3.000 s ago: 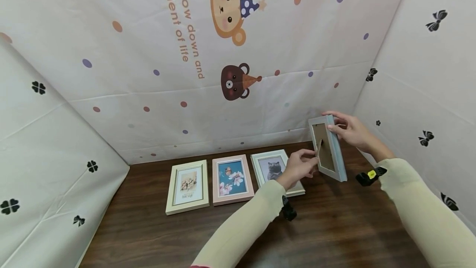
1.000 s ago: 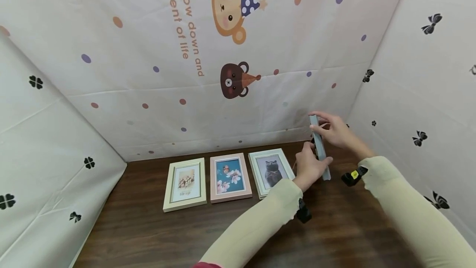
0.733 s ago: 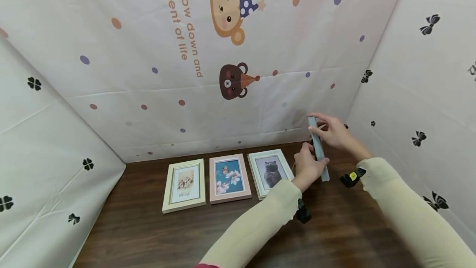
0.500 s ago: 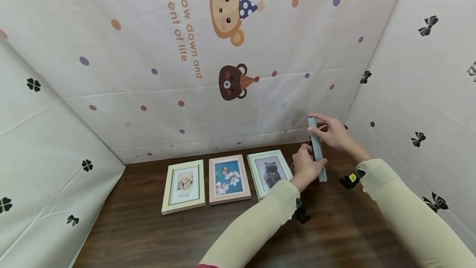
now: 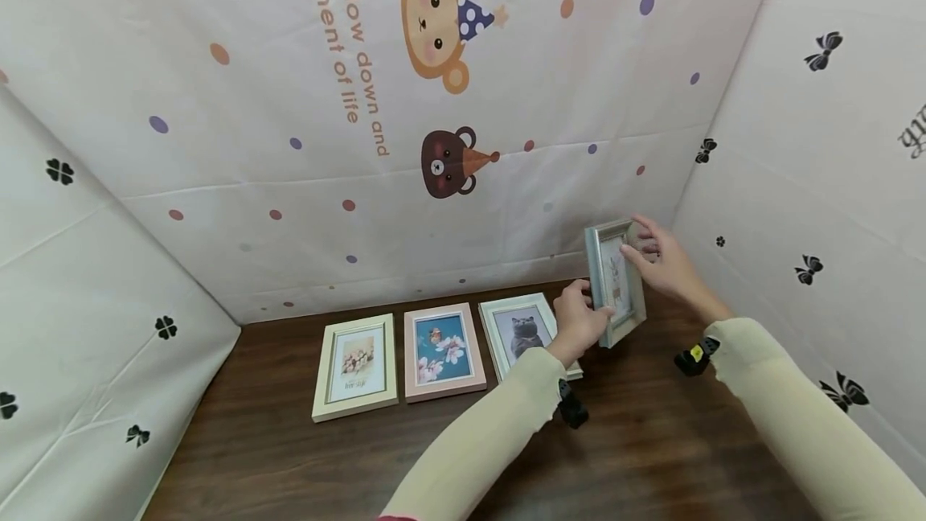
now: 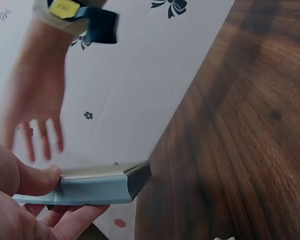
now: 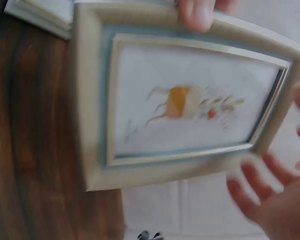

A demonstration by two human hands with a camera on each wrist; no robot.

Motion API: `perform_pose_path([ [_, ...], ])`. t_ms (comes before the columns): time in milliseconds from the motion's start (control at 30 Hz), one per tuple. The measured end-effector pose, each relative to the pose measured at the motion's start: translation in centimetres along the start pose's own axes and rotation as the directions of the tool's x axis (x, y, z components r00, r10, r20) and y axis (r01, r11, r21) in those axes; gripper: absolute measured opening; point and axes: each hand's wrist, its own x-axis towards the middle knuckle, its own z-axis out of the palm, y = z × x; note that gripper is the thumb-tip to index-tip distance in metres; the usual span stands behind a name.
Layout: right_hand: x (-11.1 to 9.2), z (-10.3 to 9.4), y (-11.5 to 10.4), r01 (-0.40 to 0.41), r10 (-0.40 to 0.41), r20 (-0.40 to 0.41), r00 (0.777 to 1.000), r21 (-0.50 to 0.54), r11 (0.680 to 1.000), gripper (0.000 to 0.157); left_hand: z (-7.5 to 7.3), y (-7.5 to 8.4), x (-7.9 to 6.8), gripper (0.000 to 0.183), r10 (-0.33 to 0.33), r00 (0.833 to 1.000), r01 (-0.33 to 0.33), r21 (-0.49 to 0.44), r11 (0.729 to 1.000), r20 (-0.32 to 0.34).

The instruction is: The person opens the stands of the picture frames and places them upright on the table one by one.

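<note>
A blue-grey photo frame (image 5: pixel 615 288) stands nearly upright at the right of the dark wooden table, its picture side turned toward the right. My left hand (image 5: pixel 581 318) grips its left edge, thumb on the front and fingers behind, as the left wrist view shows. Close by the upper right edge, my right hand (image 5: pixel 661 264) has its fingers spread; in the right wrist view they lie loosely beside the rim. The picture (image 7: pixel 182 102) in that view shows a yellow-and-white planter on thin legs with leaves. The frame's back is hidden now.
Left of the hands, three photo frames lie face up in a row: a cream one (image 5: pixel 318 380), a pink one (image 5: pixel 411 356) and a pale one with a cat picture (image 5: pixel 526 332), partly behind my left hand. Patterned cloth walls (image 5: pixel 506 239) enclose the table.
The blue-grey frame has turned from showing its back with the stand, through edge-on, to showing its picture. My right hand has loosened from its top; my left hand has shifted slightly left.
</note>
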Motion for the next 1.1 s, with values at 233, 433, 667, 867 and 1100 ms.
perform_pose_path([
  [233,-1.1,-1.0,3.0,-0.136,0.138,0.053,0.989,-0.038,0.99,0.073,-0.6,-0.8,0.7,0.051,-0.015,1.0,0.015,-0.043,0.999,-0.008],
  [433,-1.7,-1.2,4.9,-0.153,0.166,0.12,0.979,-0.111,0.982,0.064,-0.9,-1.2,1.0,0.047,0.003,1.0,-0.001,-0.063,0.998,0.03],
  [667,-2.2,-1.1,5.8,-0.141,0.156,0.105,0.982,-0.142,0.98,0.057,-0.9,-1.6,1.1,0.045,0.015,0.998,-0.011,-0.064,0.998,0.069],
  [867,-2.4,-1.0,5.9,-0.16,0.176,0.099,0.979,-0.154,0.975,0.057,-0.8,-1.9,1.2,0.045,0.008,0.997,-0.003,-0.06,0.998,0.078],
  [1100,-2.6,-0.7,6.4,-0.161,0.175,0.077,0.982,-0.157,0.974,0.05,-0.6,-2.6,1.4,0.043,-0.016,0.998,0.021,-0.084,0.996,0.062],
])
